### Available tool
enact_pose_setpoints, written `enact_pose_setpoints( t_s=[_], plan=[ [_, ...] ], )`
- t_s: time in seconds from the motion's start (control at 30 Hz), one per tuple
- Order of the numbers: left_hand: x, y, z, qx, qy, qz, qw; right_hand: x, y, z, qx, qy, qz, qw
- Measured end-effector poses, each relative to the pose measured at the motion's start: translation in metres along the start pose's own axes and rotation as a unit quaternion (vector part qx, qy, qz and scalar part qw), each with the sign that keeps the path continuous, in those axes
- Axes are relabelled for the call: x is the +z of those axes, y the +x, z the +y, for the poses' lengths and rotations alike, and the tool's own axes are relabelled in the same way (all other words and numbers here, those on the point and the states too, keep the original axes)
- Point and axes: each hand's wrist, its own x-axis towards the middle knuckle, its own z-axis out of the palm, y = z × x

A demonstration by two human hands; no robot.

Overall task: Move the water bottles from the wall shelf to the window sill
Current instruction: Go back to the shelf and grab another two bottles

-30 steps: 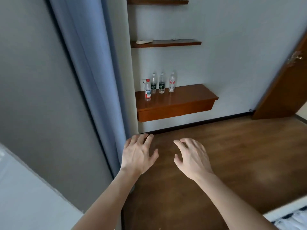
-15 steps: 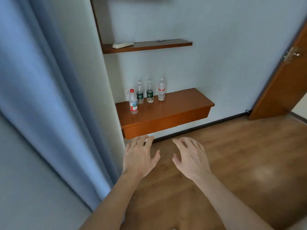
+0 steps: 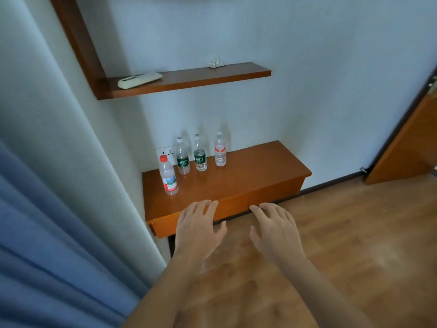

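Several clear water bottles stand upright on a brown wooden wall shelf (image 3: 255, 176). A red-capped bottle (image 3: 168, 175) stands nearest, at the shelf's left. Behind it, along the wall, are two green-labelled bottles (image 3: 182, 159) (image 3: 200, 156) and a red-and-white-labelled bottle (image 3: 220, 150). My left hand (image 3: 197, 230) hovers palm down at the shelf's front edge, fingers apart, holding nothing. My right hand (image 3: 275, 230) hovers beside it over the floor, also empty with fingers spread. The window sill is out of view.
A blue curtain (image 3: 47, 245) hangs at the left beside a white wall column. A higher wooden shelf (image 3: 201, 78) carries a white remote (image 3: 139, 79). A wall socket (image 3: 166, 152) sits behind the bottles. A brown door (image 3: 406, 147) stands open at the right over wooden flooring.
The view has come closer to the shelf and the bottles look larger. Both hands, still empty and spread, now reach the shelf's front edge.
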Motion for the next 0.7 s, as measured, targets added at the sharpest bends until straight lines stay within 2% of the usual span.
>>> enact_pose_setpoints(
  t_s=[0.3, 0.7],
  plan=[
    [0.049, 0.108, -0.009, -0.01, -0.008, -0.002, 1.0, 0.046, 0.106, 0.031, -0.016, 0.019, 0.002, 1.0],
    [0.115, 0.305, -0.062, -0.038, -0.03, -0.014, 0.999, 0.119, 0.319, 0.046, -0.051, 0.023, -0.05, 0.997]
  ],
)
